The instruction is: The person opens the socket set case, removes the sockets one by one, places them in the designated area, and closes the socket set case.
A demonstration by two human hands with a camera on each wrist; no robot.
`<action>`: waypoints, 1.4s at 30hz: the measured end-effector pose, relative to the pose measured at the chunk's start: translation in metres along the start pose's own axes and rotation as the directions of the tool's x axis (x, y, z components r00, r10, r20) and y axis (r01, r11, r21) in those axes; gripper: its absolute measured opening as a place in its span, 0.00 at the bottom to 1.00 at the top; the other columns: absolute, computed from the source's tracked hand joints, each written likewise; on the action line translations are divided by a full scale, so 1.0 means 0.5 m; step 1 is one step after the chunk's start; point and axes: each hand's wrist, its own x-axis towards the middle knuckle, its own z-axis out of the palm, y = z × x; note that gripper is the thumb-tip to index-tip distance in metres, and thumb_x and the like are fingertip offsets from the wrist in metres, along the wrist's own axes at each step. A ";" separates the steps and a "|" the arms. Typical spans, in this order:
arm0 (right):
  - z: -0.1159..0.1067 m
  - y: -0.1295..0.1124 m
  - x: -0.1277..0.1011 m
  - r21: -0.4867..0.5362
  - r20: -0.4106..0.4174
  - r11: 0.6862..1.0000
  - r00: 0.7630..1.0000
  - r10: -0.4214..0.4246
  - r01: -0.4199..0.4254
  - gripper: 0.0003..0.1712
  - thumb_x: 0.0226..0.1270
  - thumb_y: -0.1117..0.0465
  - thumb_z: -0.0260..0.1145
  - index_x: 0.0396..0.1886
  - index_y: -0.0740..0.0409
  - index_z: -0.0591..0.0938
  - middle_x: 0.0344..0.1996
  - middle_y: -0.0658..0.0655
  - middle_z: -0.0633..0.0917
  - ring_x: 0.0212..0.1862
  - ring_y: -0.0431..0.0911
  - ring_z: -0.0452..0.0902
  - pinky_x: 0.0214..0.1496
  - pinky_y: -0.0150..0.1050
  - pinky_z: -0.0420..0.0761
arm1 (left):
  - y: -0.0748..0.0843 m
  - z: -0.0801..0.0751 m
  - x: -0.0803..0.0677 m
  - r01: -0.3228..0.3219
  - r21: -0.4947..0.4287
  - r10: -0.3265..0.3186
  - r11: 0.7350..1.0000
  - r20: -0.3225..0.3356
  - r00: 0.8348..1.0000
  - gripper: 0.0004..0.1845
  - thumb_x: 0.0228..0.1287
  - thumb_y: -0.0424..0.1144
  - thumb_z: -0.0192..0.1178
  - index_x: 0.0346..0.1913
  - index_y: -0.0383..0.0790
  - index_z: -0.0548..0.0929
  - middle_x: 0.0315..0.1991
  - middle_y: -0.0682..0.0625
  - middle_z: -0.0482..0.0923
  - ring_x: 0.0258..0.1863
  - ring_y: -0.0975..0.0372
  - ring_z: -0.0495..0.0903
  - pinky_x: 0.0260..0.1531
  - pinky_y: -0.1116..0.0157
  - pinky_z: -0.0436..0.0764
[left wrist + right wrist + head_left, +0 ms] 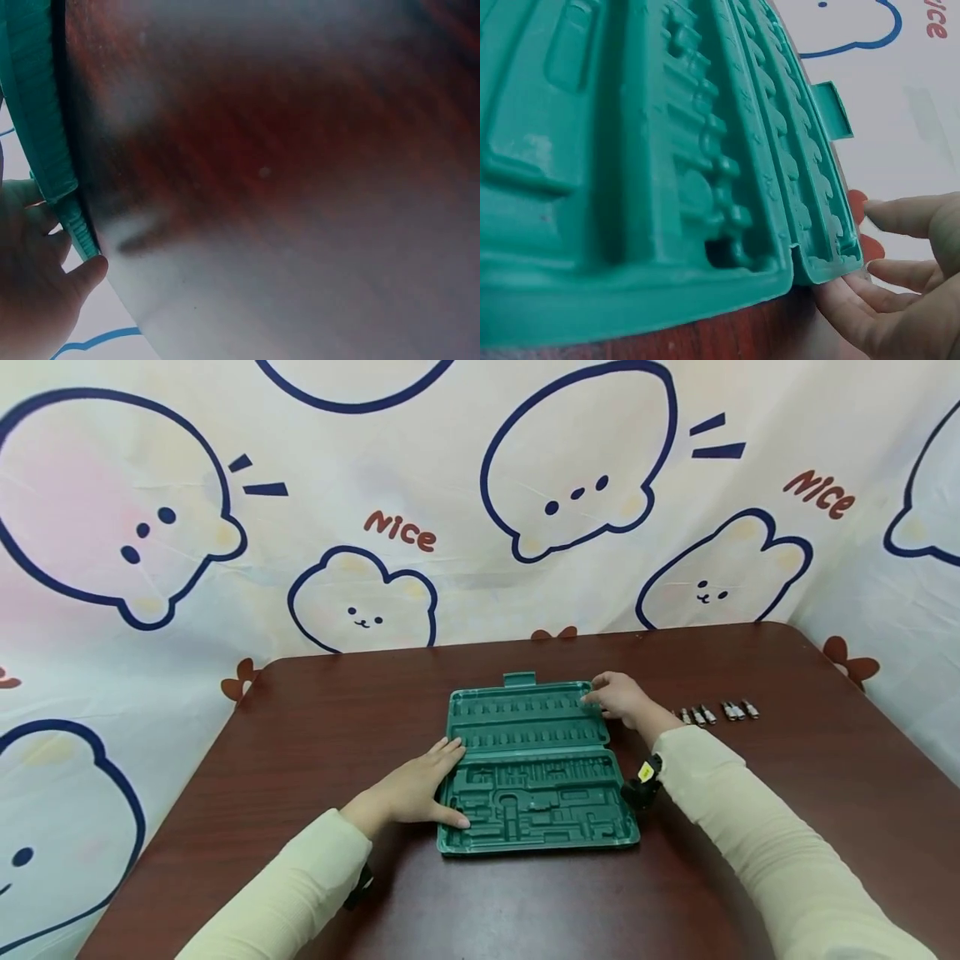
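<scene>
An unfolded green plastic tool case (540, 752) lies on the table, its molded slots bare. My left hand (423, 785) rests at the case's left edge, thumb on the near half and fingertips by the hinge side. In the left wrist view, the left hand (37, 277) shows beside the green case edge (37, 97). My right hand (622, 697) touches the far right corner of the case. In the right wrist view, the right hand (907, 292) has spread, slightly bent fingers at the corner of the ridged far half (802, 142).
Several small metal sockets (697, 716) lie in two groups right of the case, close to my right forearm. The dark red-brown table (337, 718) ends at a printed cloth backdrop (465, 585). A latch tab (519, 679) sticks out from the case's far edge.
</scene>
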 end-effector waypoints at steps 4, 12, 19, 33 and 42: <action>-0.001 0.006 0.002 -0.009 -0.012 0.999 0.999 0.034 -0.035 0.35 0.58 0.69 0.57 0.64 0.65 0.54 0.61 0.68 0.54 0.56 0.61 0.59 0.52 0.49 0.65 | 0.004 0.007 0.001 -0.010 -0.007 0.010 1.000 0.003 1.000 0.56 0.39 0.68 0.56 0.66 0.36 0.48 0.67 0.46 0.41 0.65 0.55 0.38 0.56 0.54 0.55; -0.012 0.016 -0.003 -0.029 -0.033 1.000 0.999 0.009 -0.010 0.42 0.56 0.69 0.60 0.67 0.56 0.49 0.62 0.67 0.53 0.53 0.62 0.61 0.50 0.50 0.65 | 0.013 0.012 0.008 -0.030 -0.004 0.030 1.000 0.003 1.000 0.55 0.41 0.68 0.55 0.66 0.37 0.48 0.67 0.46 0.39 0.65 0.55 0.35 0.55 0.54 0.55; -0.024 0.019 -0.023 -0.108 -0.048 0.982 0.986 -0.162 0.157 0.41 0.56 0.70 0.60 0.66 0.58 0.50 0.55 0.68 0.61 0.49 0.57 0.63 0.43 0.48 0.68 | 0.016 0.002 0.009 -0.037 -0.009 0.037 0.999 -0.004 0.999 0.53 0.42 0.66 0.56 0.66 0.38 0.50 0.67 0.46 0.39 0.65 0.55 0.34 0.55 0.53 0.56; -0.010 0.012 -0.079 -0.319 -0.198 0.846 0.842 -0.501 0.428 0.35 0.55 0.69 0.61 0.61 0.55 0.56 0.43 0.61 0.70 0.40 0.53 0.69 0.36 0.47 0.72 | 0.021 -0.086 0.024 0.029 -0.118 -0.064 0.993 -0.309 0.949 0.49 0.51 0.62 0.52 0.67 0.42 0.40 0.67 0.47 0.32 0.64 0.54 0.30 0.56 0.46 0.44; 0.012 0.024 -0.123 -0.419 -0.201 0.694 0.685 -0.700 0.586 0.32 0.53 0.71 0.62 0.58 0.63 0.60 0.45 0.63 0.70 0.39 0.51 0.70 0.34 0.45 0.72 | 0.034 -0.120 0.022 -0.022 -0.414 -0.145 0.910 -0.368 0.918 0.43 0.56 0.61 0.47 0.67 0.50 0.38 0.67 0.51 0.39 0.64 0.59 0.42 0.56 0.51 0.52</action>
